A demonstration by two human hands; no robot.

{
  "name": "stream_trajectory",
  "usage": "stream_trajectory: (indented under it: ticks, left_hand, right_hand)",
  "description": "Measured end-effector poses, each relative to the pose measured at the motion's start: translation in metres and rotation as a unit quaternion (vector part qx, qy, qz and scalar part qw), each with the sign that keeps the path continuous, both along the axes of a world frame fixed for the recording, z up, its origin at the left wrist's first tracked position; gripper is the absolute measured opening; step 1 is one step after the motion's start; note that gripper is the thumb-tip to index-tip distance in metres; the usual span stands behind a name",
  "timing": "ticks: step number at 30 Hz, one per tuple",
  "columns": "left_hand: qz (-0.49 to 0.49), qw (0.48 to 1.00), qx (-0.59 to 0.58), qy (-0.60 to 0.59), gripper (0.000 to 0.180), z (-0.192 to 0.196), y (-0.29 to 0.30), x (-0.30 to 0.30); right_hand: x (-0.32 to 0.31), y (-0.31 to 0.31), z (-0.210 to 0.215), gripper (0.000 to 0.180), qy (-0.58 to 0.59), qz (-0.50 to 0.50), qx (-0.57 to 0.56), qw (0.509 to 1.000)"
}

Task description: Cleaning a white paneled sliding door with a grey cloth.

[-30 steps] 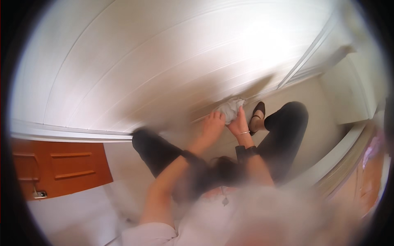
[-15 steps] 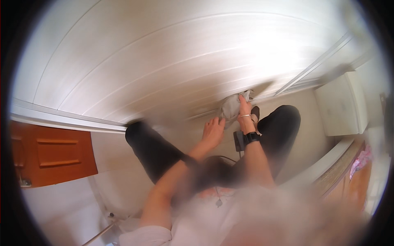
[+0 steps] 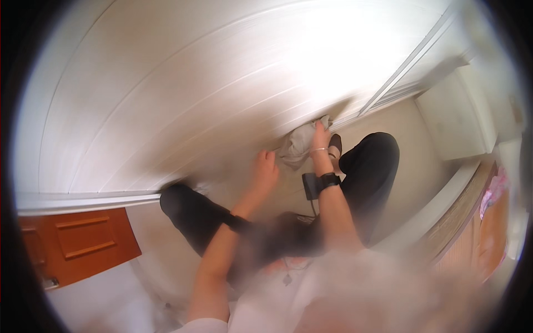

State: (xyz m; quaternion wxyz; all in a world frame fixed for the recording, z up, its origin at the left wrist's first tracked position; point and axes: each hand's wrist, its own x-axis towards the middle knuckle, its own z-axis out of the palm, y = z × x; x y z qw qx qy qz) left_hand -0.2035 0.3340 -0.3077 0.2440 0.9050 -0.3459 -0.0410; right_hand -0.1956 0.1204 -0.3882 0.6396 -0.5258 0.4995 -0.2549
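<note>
My right hand [image 3: 320, 139] is closed on a light grey cloth [image 3: 296, 146], bunched against the foot of a white grooved panel [image 3: 222, 72]. The cloth's loose part hangs to the left of the fingers, toward the floor. A bracelet and a black wristband [image 3: 328, 181] are on my right wrist. Left of the cloth and apart from it, my left hand [image 3: 265, 168] is near the panel's lower part. Its fingers are slightly bent, a gap shows between two of them, and nothing is visible in it.
My dark-trousered knees [image 3: 369, 161] are spread on either side of my arms. A white cabinet [image 3: 452, 119] stands at the right, beyond a wood-edged ledge [image 3: 463, 213] with a pink cloth [image 3: 493, 191]. An orange-brown door [image 3: 86, 238] is at the left. A dark box with a cord [image 3: 310, 186] is beside my right wrist.
My left hand has drawn away from the cloth, to the left. My right hand still holds the cloth. The whole view has tilted a little.
</note>
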Motion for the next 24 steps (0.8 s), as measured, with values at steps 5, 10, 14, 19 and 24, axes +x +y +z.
stream_trajectory:
  ticks: [5,10,14,19,24]
  left_hand:
    - [-0.077,0.994,0.074,0.000,0.029,0.002,-0.063,-0.013]
    - [-0.114,0.981,0.140,-0.068,0.023,-0.036,-0.031,-0.016]
    - [-0.110,0.963,0.209,0.130,0.031,-0.016,-0.012,-0.008]
    - [-0.109,0.967,0.160,0.165,0.031,-0.033,-0.013,-0.013]
    - [-0.160,0.973,0.124,0.111,0.021,-0.045,-0.042,-0.024]
  right_hand:
    - [-0.016,-0.115,-0.037,0.056,0.072,-0.085,-0.016,0.994]
    - [0.011,-0.119,-0.090,0.046,0.104,-0.227,-0.060,0.966]
    - [0.019,-0.172,-0.106,0.044,0.024,-0.283,-0.173,0.943]
    - [0.009,-0.209,-0.145,0.049,0.198,-0.121,-0.128,0.964]
    - [-0.009,-0.216,-0.159,0.048,0.228,-0.020,-0.171,0.958]
